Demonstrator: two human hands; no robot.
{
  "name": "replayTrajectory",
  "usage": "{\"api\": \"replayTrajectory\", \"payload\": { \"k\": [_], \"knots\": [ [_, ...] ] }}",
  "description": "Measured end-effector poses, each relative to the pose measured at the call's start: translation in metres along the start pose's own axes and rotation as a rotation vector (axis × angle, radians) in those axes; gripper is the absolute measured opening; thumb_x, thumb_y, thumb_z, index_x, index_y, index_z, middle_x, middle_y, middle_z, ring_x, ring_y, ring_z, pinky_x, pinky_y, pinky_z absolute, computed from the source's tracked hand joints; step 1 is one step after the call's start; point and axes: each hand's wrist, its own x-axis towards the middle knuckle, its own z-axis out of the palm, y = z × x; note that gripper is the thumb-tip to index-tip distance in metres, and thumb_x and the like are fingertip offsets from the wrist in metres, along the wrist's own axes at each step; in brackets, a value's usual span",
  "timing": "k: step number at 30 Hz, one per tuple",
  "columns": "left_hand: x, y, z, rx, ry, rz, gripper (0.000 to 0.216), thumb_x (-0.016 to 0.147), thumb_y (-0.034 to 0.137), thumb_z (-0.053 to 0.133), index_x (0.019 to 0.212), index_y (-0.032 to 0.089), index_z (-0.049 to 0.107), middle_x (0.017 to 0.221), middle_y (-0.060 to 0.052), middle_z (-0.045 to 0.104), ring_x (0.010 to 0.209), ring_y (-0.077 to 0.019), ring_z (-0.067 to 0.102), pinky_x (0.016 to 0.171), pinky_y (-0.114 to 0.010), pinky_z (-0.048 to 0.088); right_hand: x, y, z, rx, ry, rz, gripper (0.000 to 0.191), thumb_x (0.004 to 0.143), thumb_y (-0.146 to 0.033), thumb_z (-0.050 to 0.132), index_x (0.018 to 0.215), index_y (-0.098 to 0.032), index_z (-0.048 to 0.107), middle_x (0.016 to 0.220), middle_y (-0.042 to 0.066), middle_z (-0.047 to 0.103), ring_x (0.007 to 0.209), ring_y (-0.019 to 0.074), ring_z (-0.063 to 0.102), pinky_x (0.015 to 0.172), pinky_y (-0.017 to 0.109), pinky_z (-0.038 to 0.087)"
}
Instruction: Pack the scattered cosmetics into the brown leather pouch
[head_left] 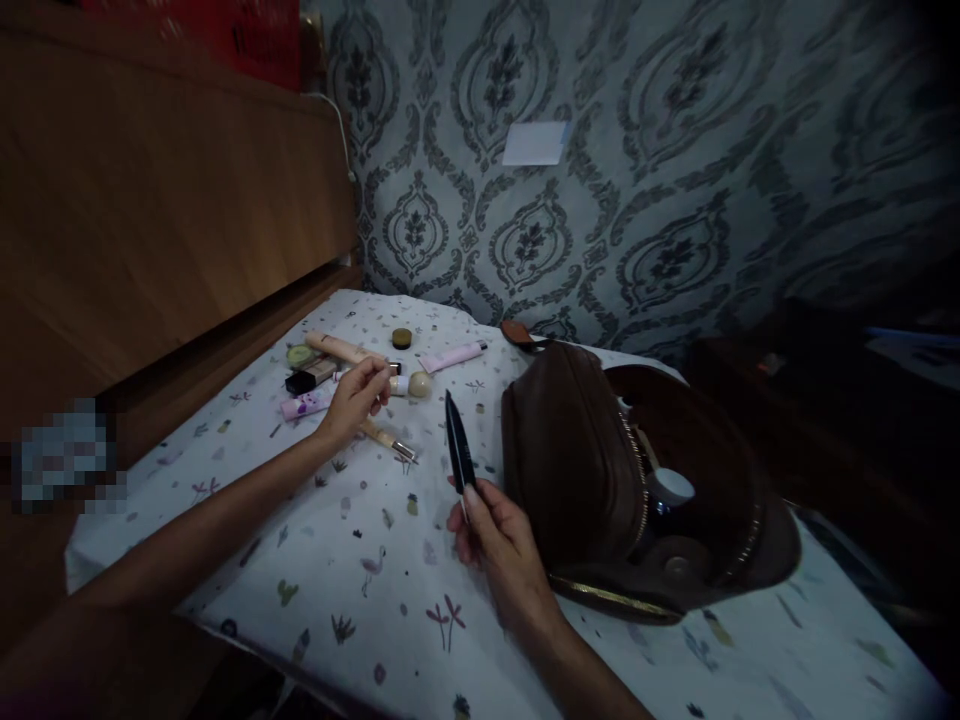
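Observation:
My right hand (499, 540) grips a slim black pen-like cosmetic stick (458, 441), which points up and away, just left of an open brown bag (577, 470). My left hand (358, 393) reaches out to a cluster of cosmetics and pinches a small tube with a rounded beige cap (411, 385). Under that hand lies a thin gold-and-silver pencil (390, 441). Around it lie a pink patterned tube (306, 405), a black box-shaped item (307, 378), a long beige tube (337, 347), a round green compact (301, 355), a small dark jar (402, 338) and a pale pink tube (453, 356).
Everything lies on a white cloth printed with small flowers and flamingos (375, 590). Inside the bag, a white-capped bottle (670, 489) shows. A wooden headboard (150, 200) runs along the left, patterned wallpaper (637, 180) behind. Dark furniture (862, 400) stands at right.

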Motion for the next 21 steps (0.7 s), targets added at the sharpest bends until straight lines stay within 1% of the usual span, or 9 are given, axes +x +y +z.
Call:
{"api": "replayTrajectory", "payload": {
  "k": [1,3,5,7,9,12,17,19,21],
  "knots": [
    [0.006,-0.001,-0.004,0.162,-0.007,0.084,0.030,0.091,0.048,0.058,0.092,0.018,0.057,0.074,0.001,0.055,0.065,-0.0124,0.051,0.055,-0.022,0.039,0.000,0.000,0.001,0.022,0.015,0.010,0.055,0.075,-0.072,0.069,0.077,-0.017,0.059,0.064,-0.002,0.060,0.045,0.0058,0.044,0.043,0.020,0.031],
    [0.018,-0.005,-0.007,0.524,-0.070,0.245,0.019,0.093,0.037,0.054,0.096,0.018,0.059,0.090,-0.004,0.062,0.086,-0.0186,0.057,0.076,-0.030,0.047,-0.001,0.000,0.003,0.055,0.038,0.026,0.056,0.073,-0.073,0.069,0.076,-0.018,0.059,0.063,-0.002,0.059,0.045,0.0061,0.045,0.044,0.021,0.033],
    [0.030,-0.010,-0.003,0.854,-0.173,0.326,0.019,0.094,0.031,0.053,0.106,0.017,0.059,0.110,-0.010,0.064,0.108,-0.0251,0.055,0.096,-0.038,0.044,-0.002,-0.002,0.005,0.074,0.054,0.041,0.057,0.072,-0.073,0.071,0.076,-0.018,0.058,0.063,-0.002,0.059,0.046,0.0063,0.045,0.045,0.021,0.034],
    [0.042,-0.017,0.006,1.053,-0.276,0.317,0.025,0.094,0.030,0.055,0.114,0.015,0.058,0.121,-0.014,0.062,0.120,-0.0290,0.050,0.105,-0.043,0.038,-0.003,-0.004,0.006,0.087,0.066,0.057,0.056,0.071,-0.072,0.072,0.078,-0.018,0.060,0.063,-0.002,0.058,0.046,0.0067,0.045,0.045,0.021,0.034],
    [0.052,-0.025,0.016,1.123,-0.333,0.275,0.029,0.092,0.031,0.058,0.116,0.014,0.057,0.122,-0.016,0.062,0.121,-0.0310,0.050,0.106,-0.046,0.037,-0.004,-0.005,0.007,0.097,0.070,0.062,0.057,0.070,-0.072,0.073,0.080,-0.018,0.060,0.062,-0.003,0.058,0.045,0.0072,0.045,0.044,0.022,0.032],
    [0.064,-0.035,0.023,1.126,-0.363,0.235,0.026,0.091,0.030,0.058,0.112,0.014,0.060,0.112,-0.015,0.066,0.111,-0.0317,0.057,0.100,-0.046,0.039,-0.003,-0.006,0.007,0.109,0.065,0.058,0.056,0.070,-0.072,0.072,0.080,-0.018,0.059,0.061,-0.003,0.056,0.045,0.0075,0.044,0.044,0.022,0.031],
    [0.079,-0.038,0.016,1.094,-0.392,0.184,0.038,0.097,0.045,0.047,0.118,0.016,0.059,0.097,-0.010,0.068,0.091,-0.0264,0.062,0.079,-0.034,0.044,-0.002,-0.005,0.006,0.119,0.065,0.048,0.056,0.071,-0.072,0.072,0.080,-0.019,0.059,0.062,-0.003,0.057,0.045,0.0078,0.044,0.044,0.023,0.031],
    [0.082,-0.036,0.014,1.076,-0.421,0.187,0.038,0.098,0.047,0.045,0.118,0.018,0.060,0.093,-0.007,0.067,0.088,-0.0236,0.062,0.076,-0.031,0.043,-0.002,-0.005,0.006,0.124,0.064,0.047,0.056,0.070,-0.072,0.072,0.080,-0.019,0.058,0.062,-0.003,0.057,0.045,0.0076,0.043,0.044,0.023,0.031],
    [0.082,-0.033,0.013,1.071,-0.441,0.195,0.035,0.097,0.046,0.047,0.115,0.020,0.062,0.090,-0.005,0.066,0.087,-0.0228,0.061,0.076,-0.030,0.042,-0.002,-0.005,0.006,0.127,0.065,0.050,0.056,0.070,-0.072,0.072,0.080,-0.019,0.058,0.062,-0.003,0.057,0.044,0.0072,0.043,0.044,0.022,0.031]
  ]
}}
